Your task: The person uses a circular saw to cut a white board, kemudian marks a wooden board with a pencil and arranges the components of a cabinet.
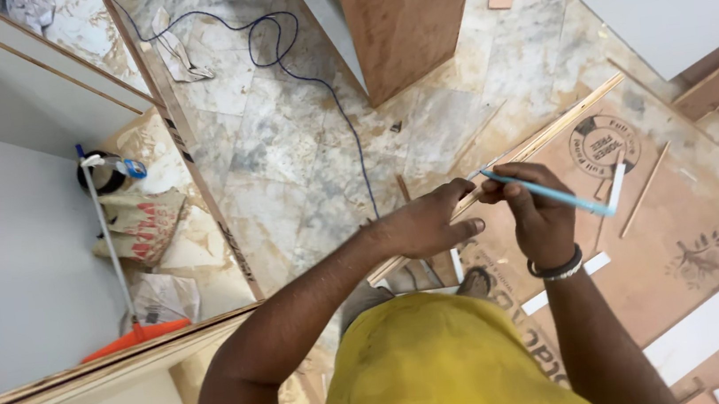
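Pencil tip: hidden inside the right hand (538,210) gripping the blue pencil (555,195).
Strip end: perhaps under the left hand (428,221), just beside that grip.

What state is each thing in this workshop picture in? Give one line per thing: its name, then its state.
Left hand: resting on the plywood strip, fingers curled.
Right hand: closed around the blue pencil.
Blue pencil: held slanted, tip end by the strip.
Plywood strip: lying diagonally, raised at the hands.
Blue cable: loose, looped on the floor.
Plywood sheet: flat on the floor.
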